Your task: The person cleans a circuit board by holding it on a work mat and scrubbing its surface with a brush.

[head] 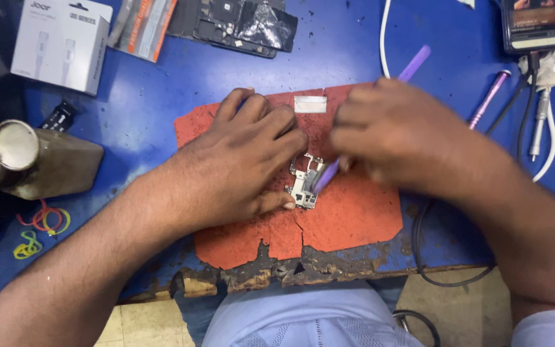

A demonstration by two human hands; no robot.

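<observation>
A small phone circuit board (304, 185) lies on a worn red mat (354, 222) on the blue workbench. My left hand (242, 160) presses down on the board's left side, thumb along its lower edge and fingers curled above it. My right hand (396, 132) grips a purple plastic pry tool (325, 177) whose tip rests on the board; its far end (417, 61) sticks out past my knuckles. A small white strip (310, 104) lies on the mat's far edge.
A dismantled phone frame (232, 22) and a white box (62, 42) lie at the back left. A metal canister (27, 160) stands left, coloured rubber bands (40, 228) near it. At right are a pink screwdriver (489, 96), cables (547, 122) and a phone (534, 22).
</observation>
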